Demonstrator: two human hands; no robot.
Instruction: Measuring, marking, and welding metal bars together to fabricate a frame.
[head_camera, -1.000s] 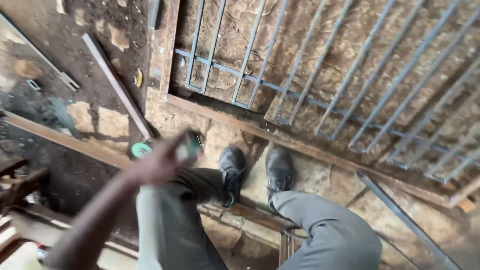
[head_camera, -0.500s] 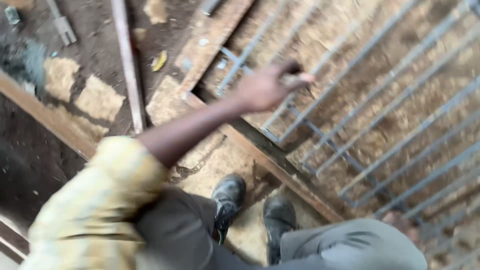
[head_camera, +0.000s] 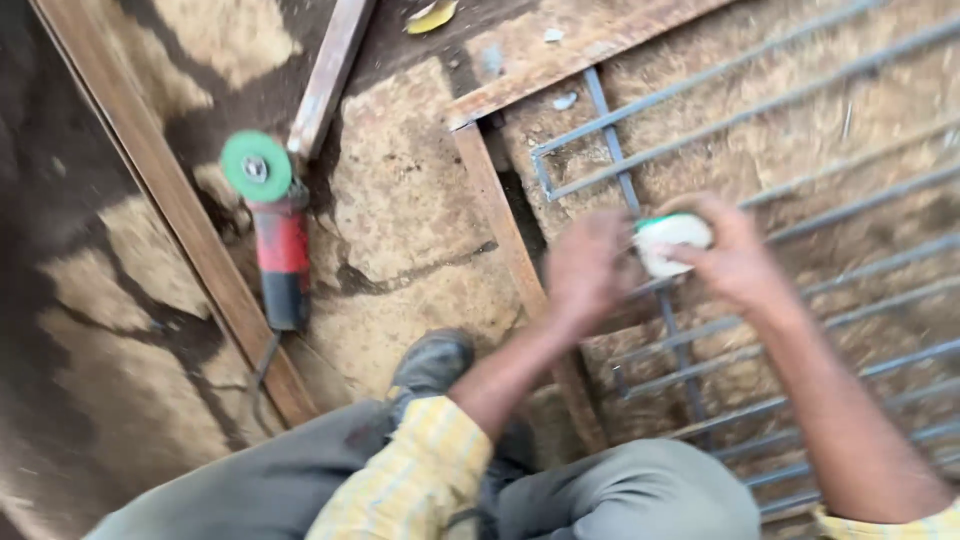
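White disc (head_camera: 672, 243) gripped by right hand (head_camera: 735, 262), left hand (head_camera: 588, 268) loosely curled beside, above grate bars (head_camera: 790, 95).

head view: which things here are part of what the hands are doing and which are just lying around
In hand:
right hand
left hand
small white and green object held between them
metal bar grille beneath

Lying about:
red angle grinder
loose wooden strip
yellow scrap

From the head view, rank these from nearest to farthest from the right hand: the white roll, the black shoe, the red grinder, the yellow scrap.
1. White roll: in the right hand itself, over the metal grille.
2. Black shoe: lower left of the hand, on the floor.
3. Yellow scrap at the top edge and red grinder far left: too close to call.
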